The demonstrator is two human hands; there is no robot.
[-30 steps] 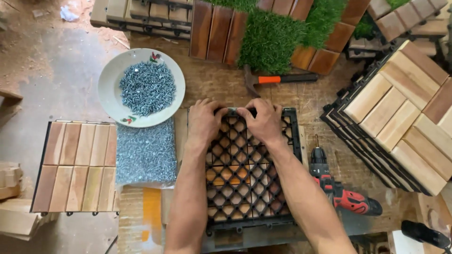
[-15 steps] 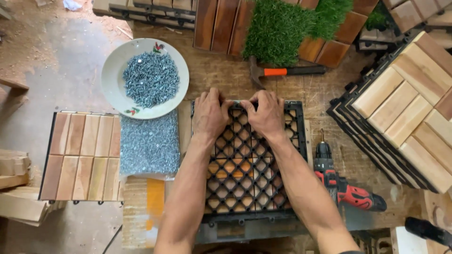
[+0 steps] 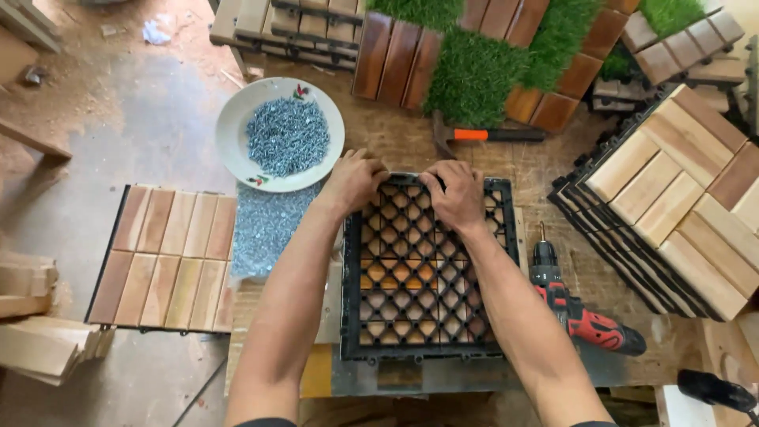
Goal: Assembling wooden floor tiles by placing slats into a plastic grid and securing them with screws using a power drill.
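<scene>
- Not much has moved since a second ago: both hands are still planted on the far edge of the black plastic lattice grid tile base (image 3: 431, 269), so the person looks mid-fit, still pressing or aligning that edge.
- Left hand (image 3: 354, 180) has its fingers curled down over the far-left corner; right hand (image 3: 455, 194) presses beside it, fingers bent on the rim.
- The grid lies flat mid-workbench, near the front edge, with wood slats showing through its holes.
- White plate of silver screws (image 3: 281, 134) sits beyond the left corner; red-and-black cordless drill (image 3: 581, 312) lies just right.
</scene>
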